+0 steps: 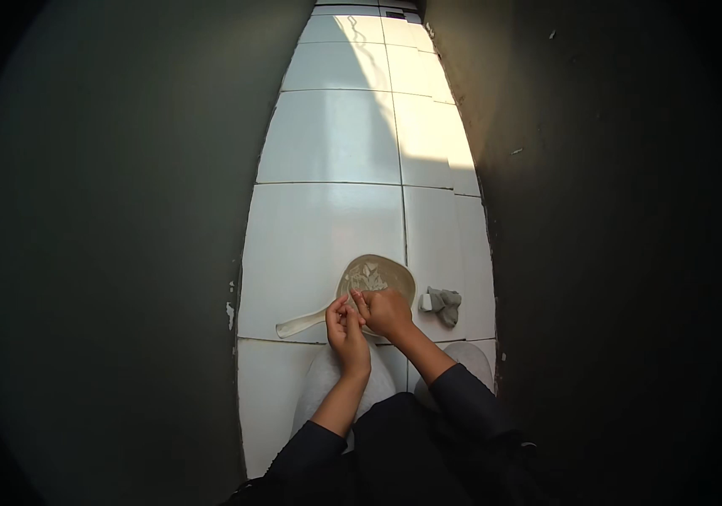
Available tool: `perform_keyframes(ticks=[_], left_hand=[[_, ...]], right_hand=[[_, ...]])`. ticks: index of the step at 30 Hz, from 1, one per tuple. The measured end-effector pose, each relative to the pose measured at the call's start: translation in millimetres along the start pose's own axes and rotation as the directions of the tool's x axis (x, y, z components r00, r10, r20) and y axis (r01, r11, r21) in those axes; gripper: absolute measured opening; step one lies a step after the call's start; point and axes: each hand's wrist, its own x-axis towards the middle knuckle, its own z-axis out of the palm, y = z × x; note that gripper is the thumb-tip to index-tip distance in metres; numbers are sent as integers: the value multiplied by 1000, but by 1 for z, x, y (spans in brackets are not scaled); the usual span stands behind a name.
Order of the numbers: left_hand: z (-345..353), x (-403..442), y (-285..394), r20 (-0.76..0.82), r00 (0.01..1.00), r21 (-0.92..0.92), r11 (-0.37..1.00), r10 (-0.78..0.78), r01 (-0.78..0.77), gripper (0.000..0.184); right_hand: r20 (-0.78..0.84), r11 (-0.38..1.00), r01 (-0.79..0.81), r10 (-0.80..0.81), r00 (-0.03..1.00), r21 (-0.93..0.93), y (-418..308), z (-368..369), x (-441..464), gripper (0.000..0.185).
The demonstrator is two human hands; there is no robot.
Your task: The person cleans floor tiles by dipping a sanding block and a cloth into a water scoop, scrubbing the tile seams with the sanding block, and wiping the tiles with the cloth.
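Observation:
On the white tiles in front of me lies a pale beige dipper (407, 274) with its handle (300, 324) pointing left. Several whitish and translucent pieces (368, 277) are inside its bowl. Over the near edge of the bowl, my left hand (347, 336) and my right hand (387, 313) meet, fingertips close together. Both have curled, pinched fingers; whatever may be between them is too small or hidden to make out. To the right of the dipper sits a crumpled grey lump (444, 304), with a small white block (426, 302) against its left side.
A dark wall (125, 253) rises on the left and another (614, 253) on the right, leaving a narrow tiled floor (327, 135) between them. Sunlight falls across the far tiles. My light-coloured knees or legs (319, 392) show below my hands.

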Motion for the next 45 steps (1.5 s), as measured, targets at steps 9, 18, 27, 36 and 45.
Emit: perform_keyframes(ticks=[9,18,27,36,45], left_hand=[[2,0,-2,7,1000,64,997,31,-31,26],[16,-12,-9,391,918,211,977,-67,-19,37],[89,-19,-13,710,681,219,975,-179,28,20],[137,-38,-8,735,626,264,960,-261,91,27],[134,-28,-16,647,735,239,969,-203,57,24]], right_hand=[[-58,994,-9,15,998,105,4,-2,-4,49],[-38,170,2,210,977,986,45,-50,-24,19],[-18,502,-146,307,952,852,73,-142,-91,51],[-207,586,-97,429,879,804,120,-170,-131,20],[-253,355,47,561,789,934,147,-172,-133,3]])
